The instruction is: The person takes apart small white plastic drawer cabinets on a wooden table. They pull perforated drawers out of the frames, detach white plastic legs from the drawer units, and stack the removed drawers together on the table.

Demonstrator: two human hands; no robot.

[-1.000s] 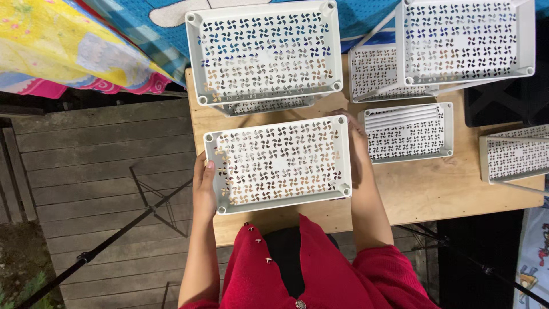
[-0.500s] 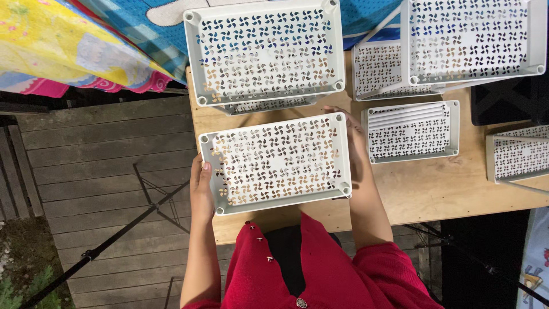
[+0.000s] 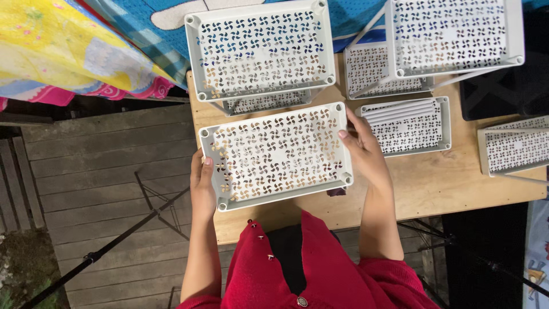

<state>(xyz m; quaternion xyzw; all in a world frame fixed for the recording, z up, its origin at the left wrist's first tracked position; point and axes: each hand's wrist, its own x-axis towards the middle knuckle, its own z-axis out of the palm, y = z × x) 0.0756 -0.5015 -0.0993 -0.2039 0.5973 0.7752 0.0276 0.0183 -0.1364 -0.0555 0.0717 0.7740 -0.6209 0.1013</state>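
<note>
Perforated white tray [image 3: 274, 155] gripped at both short ends: left hand [image 3: 202, 189] thumb over the near-left rim, right hand [image 3: 362, 150] fingers [image 3: 345, 135] curled onto the right edge. Held level just above the wooden worktop [image 3: 434, 186], between a raised matching tray [image 3: 260, 48] behind and red cardigan [image 3: 320, 269] below.

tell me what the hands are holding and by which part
Both hands hold one white perforated tray by its short ends: the left hand on the left rim, the right hand on the right rim.
</note>
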